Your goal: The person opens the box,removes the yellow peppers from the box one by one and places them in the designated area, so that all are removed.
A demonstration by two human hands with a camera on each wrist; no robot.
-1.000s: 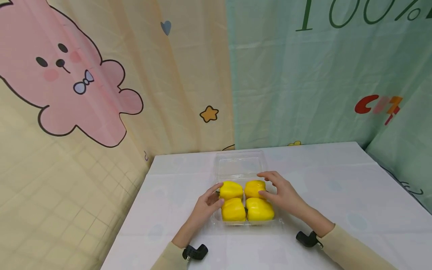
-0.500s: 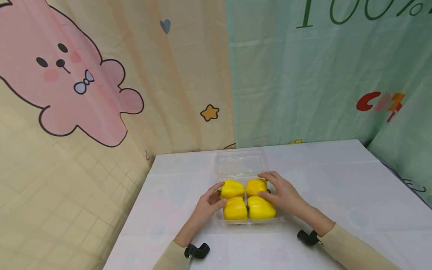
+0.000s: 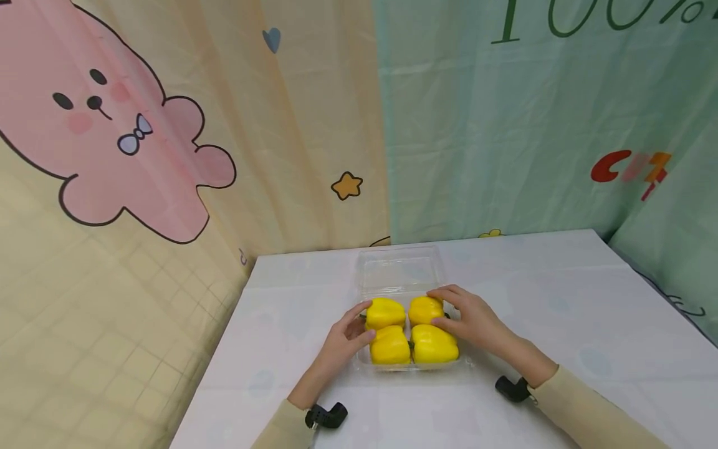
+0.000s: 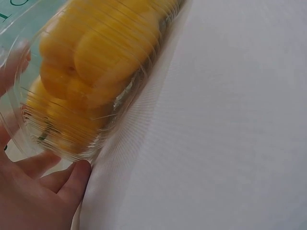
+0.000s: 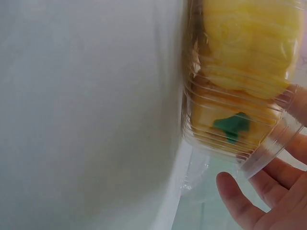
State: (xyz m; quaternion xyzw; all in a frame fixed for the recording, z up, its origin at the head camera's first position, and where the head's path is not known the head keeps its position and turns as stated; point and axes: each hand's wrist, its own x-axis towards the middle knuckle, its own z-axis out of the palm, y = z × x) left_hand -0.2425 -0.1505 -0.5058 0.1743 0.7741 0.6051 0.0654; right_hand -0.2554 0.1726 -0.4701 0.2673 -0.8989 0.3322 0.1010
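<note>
Several yellow bell peppers sit in two rows inside a clear plastic clamshell container (image 3: pixel 395 368). My left hand (image 3: pixel 338 342) reaches over the left rim, index finger and thumb around the back left pepper (image 3: pixel 387 313), with the thumb tip close to the front left pepper (image 3: pixel 389 347). From the right, my right hand (image 3: pixel 477 319) holds the back right pepper (image 3: pixel 424 310) between thumb and index finger; the front right pepper (image 3: pixel 434 345) lies just below. Other fingers stay outside the ribbed walls in both wrist views. A green stem (image 5: pixel 232 125) shows through the plastic.
The container's clear lid (image 3: pixel 401 268) lies folded back behind it on the white-covered table (image 3: pixel 521 287). Printed curtains (image 3: pixel 314 125) hang behind the table and at its sides. Black wrist cameras (image 3: pixel 328 416) are strapped on both wrists.
The view has tilted slightly. Both hands keep nearly the same places at the back peppers, and my right index finger now lies closer on the back right one.
</note>
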